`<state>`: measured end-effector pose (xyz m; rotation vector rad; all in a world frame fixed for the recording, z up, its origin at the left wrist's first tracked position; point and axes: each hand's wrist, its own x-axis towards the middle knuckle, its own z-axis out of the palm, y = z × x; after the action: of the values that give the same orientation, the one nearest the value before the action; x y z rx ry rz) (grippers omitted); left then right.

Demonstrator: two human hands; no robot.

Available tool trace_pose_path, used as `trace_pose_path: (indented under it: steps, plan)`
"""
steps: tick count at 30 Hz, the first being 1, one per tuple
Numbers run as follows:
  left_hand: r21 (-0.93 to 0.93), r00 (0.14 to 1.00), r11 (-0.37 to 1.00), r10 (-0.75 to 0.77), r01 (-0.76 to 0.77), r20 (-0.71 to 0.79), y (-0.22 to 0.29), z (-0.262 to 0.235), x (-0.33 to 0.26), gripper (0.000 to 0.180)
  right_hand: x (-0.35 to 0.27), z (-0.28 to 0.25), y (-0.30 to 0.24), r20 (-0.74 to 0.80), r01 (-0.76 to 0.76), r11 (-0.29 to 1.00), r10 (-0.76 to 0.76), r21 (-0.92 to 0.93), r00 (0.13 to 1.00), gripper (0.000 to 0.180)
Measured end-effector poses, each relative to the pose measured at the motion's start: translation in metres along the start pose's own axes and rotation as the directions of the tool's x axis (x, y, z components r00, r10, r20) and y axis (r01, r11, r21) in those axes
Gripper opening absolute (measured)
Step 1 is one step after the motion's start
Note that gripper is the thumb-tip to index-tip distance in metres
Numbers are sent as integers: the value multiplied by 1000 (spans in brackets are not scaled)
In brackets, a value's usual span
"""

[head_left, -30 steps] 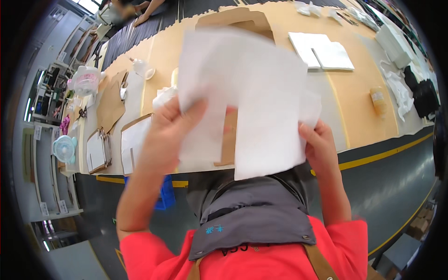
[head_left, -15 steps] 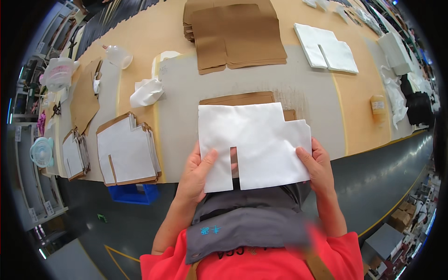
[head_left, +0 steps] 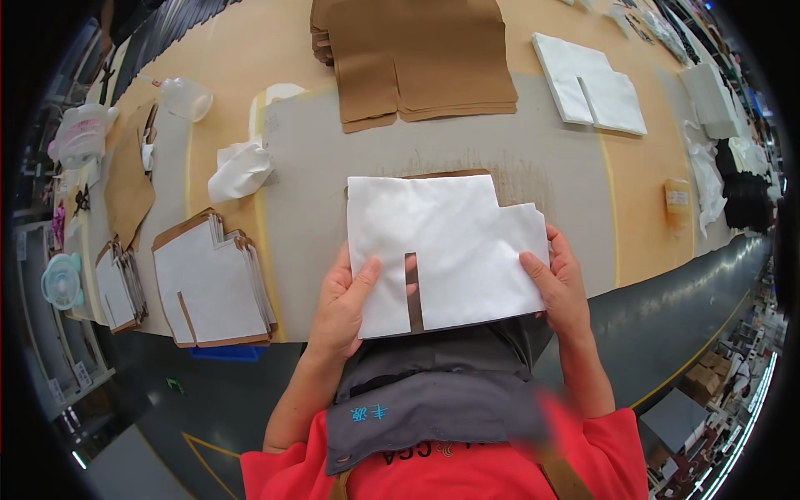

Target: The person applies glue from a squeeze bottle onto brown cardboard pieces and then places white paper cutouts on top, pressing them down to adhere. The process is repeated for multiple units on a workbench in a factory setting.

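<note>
Now, hands: the left hand (head_left: 343,302) pinches the near left edge of a white cut fabric piece (head_left: 446,242), thumb on top; the right hand (head_left: 560,285) grips its right edge the same way.
Piece held: it lies flat on the grey mat (head_left: 317,167) at the table's near edge, over a brown paper pattern (head_left: 454,174) that peeks out beyond it and shows through the slit.
Left of the hands: a stack of white-and-brown pieces (head_left: 212,283), and a crumpled white cloth (head_left: 237,169) farther off.
Beyond the hands: a stack of brown paper patterns (head_left: 417,58).
Beyond and right: a stack of white pieces (head_left: 587,83).
Risk: the fabric looks limp, so an uneven pull from either hand would likely skew it off the pattern or wrinkle it; its near edge overhangs the table, so letting go could let it slide off.
</note>
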<state>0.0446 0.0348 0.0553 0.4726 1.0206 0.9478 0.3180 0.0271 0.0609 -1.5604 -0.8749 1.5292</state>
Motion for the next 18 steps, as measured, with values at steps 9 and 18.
trace_pose_path:
  steps: [9, 18]
  plan:
    - [20, 1000, 1000, -16, 16, 0, -2, -1, 7, 44, 7, -1, 9, -37, 49, 999, -48, 16, 998, 49]
    - [-4, 1000, 1000, -29, 29, -9, -4, 0, 7, 42, 8, -1, 7, -19, 30, 999, -30, 12, 999, 49]
